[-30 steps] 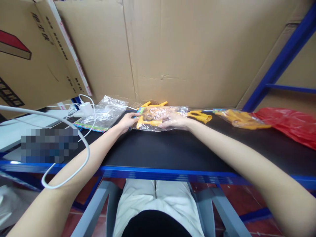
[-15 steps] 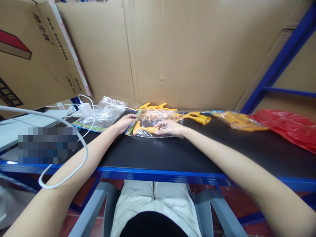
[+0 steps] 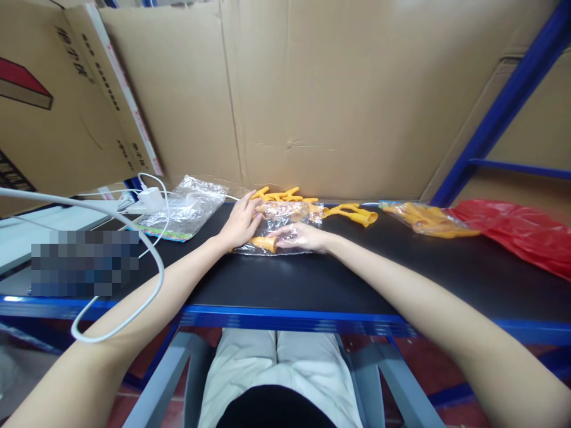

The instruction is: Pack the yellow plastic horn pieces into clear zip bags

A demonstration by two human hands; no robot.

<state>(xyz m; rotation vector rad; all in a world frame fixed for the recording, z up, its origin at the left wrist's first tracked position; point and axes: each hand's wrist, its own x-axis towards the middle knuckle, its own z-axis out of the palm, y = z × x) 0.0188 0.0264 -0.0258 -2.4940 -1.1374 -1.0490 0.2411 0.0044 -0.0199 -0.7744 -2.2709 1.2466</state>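
Observation:
A clear plastic bag (image 3: 294,211) lies on the black tabletop, with yellow plastic pieces inside. My left hand (image 3: 243,223) rests over the bag's left end, fingers stretched out, covering its edge and part of a yellow plastic piece (image 3: 264,243). At that piece's right end are the fingertips of my right hand (image 3: 303,236), closed on it, with clear film over the fingers. Behind the bag sit loose yellow branching pieces (image 3: 285,194). Another forked yellow piece (image 3: 357,214) lies just right of the bag.
An unfilled clear bag (image 3: 187,205) and a white charger (image 3: 151,198) lie to the left. A white cable (image 3: 158,279) loops above my left forearm. Rightward are a filled bag (image 3: 423,219) and red plastic (image 3: 504,229). Cardboard (image 3: 312,101) stands behind.
My left hand has moved from the bag's left edge onto its top. The yellow piece and my right fingertips have shifted slightly left and nearer me.

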